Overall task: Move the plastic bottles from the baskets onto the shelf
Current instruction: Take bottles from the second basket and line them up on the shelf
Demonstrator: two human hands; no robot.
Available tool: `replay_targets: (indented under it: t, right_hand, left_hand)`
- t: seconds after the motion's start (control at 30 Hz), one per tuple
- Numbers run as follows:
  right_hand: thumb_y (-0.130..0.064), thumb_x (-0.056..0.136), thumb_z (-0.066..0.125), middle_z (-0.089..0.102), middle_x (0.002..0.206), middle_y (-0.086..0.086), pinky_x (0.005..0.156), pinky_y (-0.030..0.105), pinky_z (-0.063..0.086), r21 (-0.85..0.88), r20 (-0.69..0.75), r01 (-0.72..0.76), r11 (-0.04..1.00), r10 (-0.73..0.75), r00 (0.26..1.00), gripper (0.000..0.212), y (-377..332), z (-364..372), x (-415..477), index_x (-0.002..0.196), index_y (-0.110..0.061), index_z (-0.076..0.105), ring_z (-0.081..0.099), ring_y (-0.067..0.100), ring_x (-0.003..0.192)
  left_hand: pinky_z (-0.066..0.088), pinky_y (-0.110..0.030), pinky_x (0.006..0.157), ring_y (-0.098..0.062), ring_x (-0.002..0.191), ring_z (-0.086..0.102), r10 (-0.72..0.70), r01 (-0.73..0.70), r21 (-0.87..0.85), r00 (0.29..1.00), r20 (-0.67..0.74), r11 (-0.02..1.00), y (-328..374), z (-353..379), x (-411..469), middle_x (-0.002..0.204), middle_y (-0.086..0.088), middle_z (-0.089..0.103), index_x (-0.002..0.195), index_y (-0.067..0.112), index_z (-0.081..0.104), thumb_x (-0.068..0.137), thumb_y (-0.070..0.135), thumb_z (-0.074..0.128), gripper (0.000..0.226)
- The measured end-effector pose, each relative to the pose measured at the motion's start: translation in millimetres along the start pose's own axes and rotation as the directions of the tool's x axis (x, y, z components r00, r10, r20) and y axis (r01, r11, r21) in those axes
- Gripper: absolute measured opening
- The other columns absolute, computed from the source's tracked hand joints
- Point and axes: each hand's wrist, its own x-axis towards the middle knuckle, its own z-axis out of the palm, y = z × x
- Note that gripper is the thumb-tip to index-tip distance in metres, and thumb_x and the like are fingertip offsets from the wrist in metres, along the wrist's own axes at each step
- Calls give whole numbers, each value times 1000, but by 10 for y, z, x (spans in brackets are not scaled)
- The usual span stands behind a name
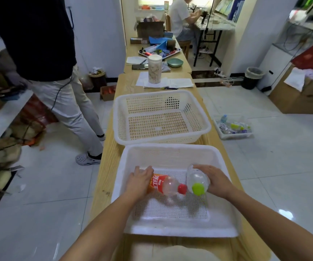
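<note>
Two white plastic baskets sit in a row on a long wooden table. Inside the near basket point(225, 208), my left hand point(139, 180) grips a clear bottle with an orange label and red cap point(166, 184), which lies on its side. My right hand point(216, 180) grips a clear bottle with a lime-green cap point(197, 182), its cap pointing toward me. The two bottles almost touch at their caps. The far basket point(161, 117) holds nothing. A shelf point(3, 113) with clutter runs along the left edge.
A person in light trousers point(71, 108) stands in the aisle left of the table. A lidded jar point(154, 69) and papers lie beyond the far basket. On the floor at right sits a small bin of bottles point(233, 127). Cardboard boxes point(302, 97) stand farther right.
</note>
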Motion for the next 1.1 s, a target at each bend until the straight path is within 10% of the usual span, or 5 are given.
replay_targets:
  t: [0.13, 0.27, 0.7, 0.83, 1.1]
  right_hand:
    - [-31, 64, 87, 60, 109, -9, 79, 25, 41, 420, -74, -290, 860, 351, 933, 59, -155, -37, 40, 114, -28, 55, 55, 13, 100]
    - [-39, 64, 84, 69, 106, -8, 72, 20, 49, 780, -73, -284, 558, 531, 844, 46, -342, -81, 102, 104, -27, 62, 66, 6, 92]
    - [-42, 86, 58, 56, 59, 1, 60, 29, 47, 931, 207, -64, -358, 378, 902, 33, -1266, 88, 140, 73, -12, 55, 57, 14, 53]
    - [-19, 87, 59, 65, 68, 7, 58, 28, 53, 963, 193, -95, -253, 397, 897, 14, -1406, 171, 45, 91, -6, 57, 63, 18, 59]
    - [-21, 75, 72, 59, 118, 29, 95, 51, 45, 990, 103, -138, 24, 545, 832, 59, -1452, 153, -154, 126, 4, 54, 58, 43, 104]
  left_hand:
    - [51, -42, 84, -24, 101, 57, -224, 171, -461, 973, -62, 871, 28, -52, -9, 113, -4, 58, 120, 18, 39, 82, 50, 68, 58]
    - [53, -43, 84, -25, 94, 61, -426, 289, -843, 901, 79, 455, 18, -129, -19, 109, -6, 59, 115, 14, 35, 80, 53, 69, 63]
    - [46, -24, 64, -13, 91, 59, -307, 67, -998, 949, 66, -9, -16, -512, -274, 105, 0, 58, 117, 17, 40, 76, 26, 80, 58]
    - [48, -23, 66, -14, 94, 62, -249, 21, -999, 968, 28, -29, -18, -529, -347, 107, -1, 64, 119, 20, 48, 76, 26, 80, 54]
    - [54, -35, 85, -21, 103, 62, -160, 13, -999, 987, 8, 29, 100, -531, -455, 115, -5, 62, 125, 18, 47, 71, 26, 83, 65]
